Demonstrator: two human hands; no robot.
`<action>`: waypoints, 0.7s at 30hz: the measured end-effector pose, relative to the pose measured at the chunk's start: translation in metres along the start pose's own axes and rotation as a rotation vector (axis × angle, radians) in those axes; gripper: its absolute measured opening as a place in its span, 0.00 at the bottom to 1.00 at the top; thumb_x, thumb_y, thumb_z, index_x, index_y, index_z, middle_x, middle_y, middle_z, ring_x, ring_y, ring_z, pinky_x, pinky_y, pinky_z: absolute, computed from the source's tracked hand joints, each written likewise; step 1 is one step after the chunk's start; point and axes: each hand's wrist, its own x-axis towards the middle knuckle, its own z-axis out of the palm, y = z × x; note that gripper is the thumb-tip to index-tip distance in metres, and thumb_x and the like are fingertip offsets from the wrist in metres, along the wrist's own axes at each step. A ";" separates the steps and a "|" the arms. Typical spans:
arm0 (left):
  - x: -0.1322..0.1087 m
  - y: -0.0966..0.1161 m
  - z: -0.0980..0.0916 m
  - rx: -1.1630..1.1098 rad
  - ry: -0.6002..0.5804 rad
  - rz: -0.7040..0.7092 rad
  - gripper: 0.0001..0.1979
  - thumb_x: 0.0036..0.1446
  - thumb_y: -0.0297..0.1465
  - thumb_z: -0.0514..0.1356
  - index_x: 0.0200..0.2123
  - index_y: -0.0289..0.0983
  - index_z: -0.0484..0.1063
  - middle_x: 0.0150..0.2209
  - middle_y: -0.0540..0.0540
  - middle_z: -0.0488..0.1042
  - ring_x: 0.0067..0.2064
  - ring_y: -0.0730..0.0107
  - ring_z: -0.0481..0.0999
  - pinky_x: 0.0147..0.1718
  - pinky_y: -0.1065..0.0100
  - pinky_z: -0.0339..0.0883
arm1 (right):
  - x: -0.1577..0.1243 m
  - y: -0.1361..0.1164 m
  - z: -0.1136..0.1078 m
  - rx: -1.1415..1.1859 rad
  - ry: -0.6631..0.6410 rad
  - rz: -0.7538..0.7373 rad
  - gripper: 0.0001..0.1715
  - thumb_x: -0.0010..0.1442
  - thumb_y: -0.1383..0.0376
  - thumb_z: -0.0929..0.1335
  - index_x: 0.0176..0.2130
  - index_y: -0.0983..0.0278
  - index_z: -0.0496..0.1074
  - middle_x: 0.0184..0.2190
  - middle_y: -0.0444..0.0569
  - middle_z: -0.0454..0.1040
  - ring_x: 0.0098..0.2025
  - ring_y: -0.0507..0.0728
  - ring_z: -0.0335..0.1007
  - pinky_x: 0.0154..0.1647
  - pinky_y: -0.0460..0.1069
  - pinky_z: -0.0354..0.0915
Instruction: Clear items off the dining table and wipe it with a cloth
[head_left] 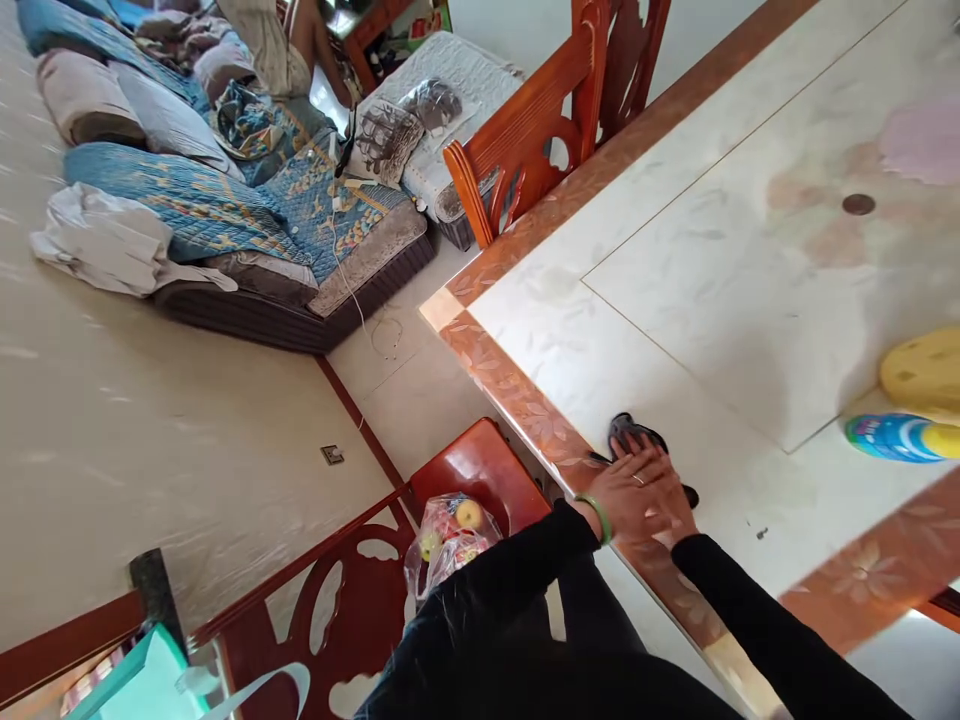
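Near the edge of the white tiled table [675,350], my left hand [626,495], with a green bangle at the wrist and a ring, lies across my right hand [671,500]. The two hands overlap and touch. A small black object [624,430] with a strap-like part shows just beyond and beneath the fingers; most of it is covered, so I cannot make out what it is. Its dark end sticks out to the right of my right hand. Which fingers grip it, if any, is hidden.
A blue bottle with a yellow cap [900,438] lies by a yellow item [926,375] at the right. A red chair [480,470] holds a bag of fruit [450,535]. Beyond are another chair [525,110], a sofa [375,260] and a person's leg [319,50].
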 end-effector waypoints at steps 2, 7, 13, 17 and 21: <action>0.004 -0.018 -0.014 -0.008 0.011 -0.105 0.35 0.65 0.47 0.60 0.73 0.47 0.71 0.80 0.49 0.52 0.81 0.59 0.47 0.78 0.59 0.55 | 0.015 0.022 -0.016 -0.084 0.058 -0.039 0.41 0.59 0.47 0.62 0.68 0.48 0.76 0.71 0.55 0.71 0.78 0.72 0.58 0.65 0.69 0.71; -0.011 -0.172 -0.107 0.059 0.129 -0.641 0.40 0.71 0.42 0.58 0.78 0.25 0.57 0.80 0.29 0.47 0.82 0.46 0.35 0.81 0.44 0.31 | 0.167 -0.017 -0.004 -0.324 0.179 -0.191 0.43 0.72 0.56 0.56 0.77 0.75 0.58 0.78 0.69 0.53 0.83 0.75 0.40 0.79 0.78 0.44; -0.060 -0.278 -0.156 0.011 0.327 -0.895 0.41 0.77 0.48 0.51 0.81 0.30 0.49 0.81 0.33 0.44 0.83 0.51 0.42 0.81 0.53 0.43 | 0.290 -0.158 0.101 -0.170 0.044 -0.532 0.41 0.74 0.60 0.59 0.77 0.79 0.54 0.79 0.68 0.52 0.82 0.74 0.38 0.82 0.75 0.36; -0.069 -0.278 -0.157 0.012 0.386 -0.905 0.41 0.77 0.49 0.50 0.80 0.27 0.49 0.81 0.32 0.43 0.83 0.52 0.40 0.81 0.55 0.42 | 0.245 -0.184 0.143 -0.066 -0.108 -0.765 0.38 0.72 0.64 0.62 0.75 0.77 0.61 0.77 0.65 0.57 0.81 0.72 0.44 0.82 0.71 0.39; -0.054 -0.268 -0.164 0.025 0.310 -0.847 0.40 0.77 0.47 0.51 0.80 0.28 0.50 0.81 0.33 0.44 0.83 0.50 0.39 0.81 0.51 0.41 | 0.177 -0.165 0.148 0.086 -0.321 -0.916 0.26 0.72 0.65 0.61 0.63 0.67 0.77 0.68 0.61 0.72 0.73 0.68 0.59 0.80 0.69 0.49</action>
